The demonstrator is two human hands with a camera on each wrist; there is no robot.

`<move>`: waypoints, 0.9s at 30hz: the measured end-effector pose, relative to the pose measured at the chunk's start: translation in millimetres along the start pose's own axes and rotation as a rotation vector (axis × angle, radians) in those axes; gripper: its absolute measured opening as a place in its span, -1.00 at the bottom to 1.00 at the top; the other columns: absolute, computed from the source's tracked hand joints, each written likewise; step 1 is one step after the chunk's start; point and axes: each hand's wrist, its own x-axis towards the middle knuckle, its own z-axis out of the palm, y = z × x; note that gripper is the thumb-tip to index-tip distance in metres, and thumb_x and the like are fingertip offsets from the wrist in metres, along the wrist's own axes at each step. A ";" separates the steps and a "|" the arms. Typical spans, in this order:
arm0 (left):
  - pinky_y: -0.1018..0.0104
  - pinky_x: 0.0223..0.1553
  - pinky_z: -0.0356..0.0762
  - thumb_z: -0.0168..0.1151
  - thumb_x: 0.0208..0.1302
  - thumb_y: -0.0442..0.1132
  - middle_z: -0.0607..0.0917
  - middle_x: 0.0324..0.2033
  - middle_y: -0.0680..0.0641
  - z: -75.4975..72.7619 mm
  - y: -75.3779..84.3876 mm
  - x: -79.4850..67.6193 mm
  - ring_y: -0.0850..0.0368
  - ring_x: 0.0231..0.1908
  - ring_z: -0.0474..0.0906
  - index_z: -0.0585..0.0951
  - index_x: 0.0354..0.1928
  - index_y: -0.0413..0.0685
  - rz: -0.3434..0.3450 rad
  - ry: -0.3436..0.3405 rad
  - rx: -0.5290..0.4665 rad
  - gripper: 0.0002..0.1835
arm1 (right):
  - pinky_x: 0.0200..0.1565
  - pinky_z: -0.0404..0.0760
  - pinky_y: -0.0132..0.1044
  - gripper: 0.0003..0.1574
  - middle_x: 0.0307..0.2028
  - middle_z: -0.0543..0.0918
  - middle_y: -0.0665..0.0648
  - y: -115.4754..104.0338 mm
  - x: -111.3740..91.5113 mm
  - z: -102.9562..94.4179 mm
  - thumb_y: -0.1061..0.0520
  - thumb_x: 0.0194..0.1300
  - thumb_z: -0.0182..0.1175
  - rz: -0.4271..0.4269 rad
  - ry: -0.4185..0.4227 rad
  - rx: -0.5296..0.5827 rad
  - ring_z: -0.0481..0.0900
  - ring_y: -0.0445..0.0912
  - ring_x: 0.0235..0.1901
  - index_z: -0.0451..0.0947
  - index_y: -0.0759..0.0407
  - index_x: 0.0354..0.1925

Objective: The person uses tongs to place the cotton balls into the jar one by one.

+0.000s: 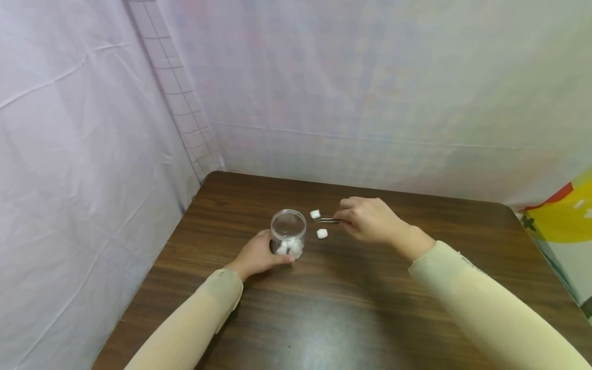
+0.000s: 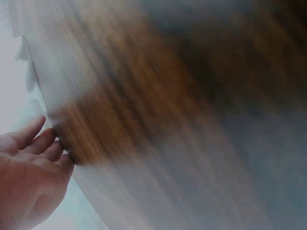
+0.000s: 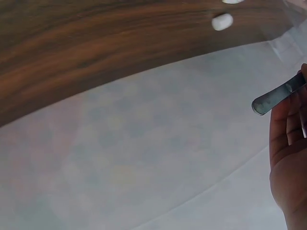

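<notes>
My left hand (image 1: 260, 255) grips a clear round jar (image 1: 288, 224) from its left, the thumb across the near side. Several white cotton balls (image 1: 289, 247) lie at the jar's bottom. In my right hand (image 1: 372, 220) I pinch metal tweezers (image 1: 327, 220), their tips pointing left toward the jar. Right at the tips, overlapping them slightly, is a white cotton ball (image 1: 315, 214). A second cotton ball (image 1: 321, 234) sits just nearer to me on the table. The rounded back end of the tweezers (image 3: 276, 98) sticks out from my fingers in the right wrist view.
Under everything is a dark wood-grain table (image 1: 287, 329) with rounded far corners. A pale checked curtain (image 1: 370, 92) hangs behind its far edge, and a white sheet (image 1: 83, 180) hangs along the left. Yellow and red cloth (image 1: 566, 216) shows at the right.
</notes>
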 end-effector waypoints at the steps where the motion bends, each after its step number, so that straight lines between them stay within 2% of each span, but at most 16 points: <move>1: -0.01 0.20 0.41 0.53 -0.05 0.28 0.55 0.19 -0.15 0.1 -0.1 0.2 -0.06 0.18 0.48 0.52 0.26 -0.13 -0.001 0.000 -0.001 -0.09 | -0.55 0.51 -0.27 -0.85 -0.42 0.49 -0.04 2.3 -5.1 1.4 0.17 0.14 0.42 0.009 -0.005 -0.001 0.42 -0.19 -0.50 0.75 0.09 -0.24; 7: -0.02 0.22 0.40 0.53 -0.05 0.27 0.55 0.20 -0.15 0.7 -0.8 1.2 -0.07 0.20 0.47 0.51 0.26 -0.14 0.007 0.001 0.008 -0.09 | -0.54 0.58 -0.20 -0.82 -0.36 0.55 -0.01 12.6 -34.2 14.7 0.18 0.12 0.42 0.062 -0.041 -0.009 0.52 -0.15 -0.47 0.75 0.10 -0.23; 13: 0.00 0.21 0.41 0.54 -0.05 0.26 0.56 0.19 -0.15 1.3 0.6 0.3 -0.05 0.19 0.47 0.52 0.25 -0.12 0.010 0.005 0.013 -0.10 | -0.51 0.61 -0.18 -0.82 -0.33 0.58 0.00 17.0 -54.0 26.4 0.18 0.13 0.42 0.126 -0.092 0.013 0.57 -0.13 -0.44 0.76 0.10 -0.22; 20: -0.02 0.21 0.41 0.54 -0.05 0.26 0.55 0.19 -0.15 0.2 1.1 -1.1 -0.07 0.19 0.47 0.52 0.26 -0.13 0.001 0.004 0.002 -0.10 | -0.36 0.69 -0.03 -0.78 -0.16 0.66 0.13 20.4 -63.1 39.1 0.16 0.14 0.43 0.162 -0.113 0.025 0.68 0.05 -0.23 0.76 0.10 -0.19; 27: -0.03 0.19 0.43 0.53 -0.05 0.26 0.56 0.18 -0.15 0.0 2.2 -0.8 -0.07 0.17 0.49 0.53 0.25 -0.13 -0.002 0.003 0.003 -0.11 | -0.43 0.66 -0.09 -0.78 -0.23 0.63 0.10 20.8 -64.0 45.0 0.18 0.11 0.43 0.155 -0.111 0.035 0.67 -0.01 -0.32 0.76 0.14 -0.20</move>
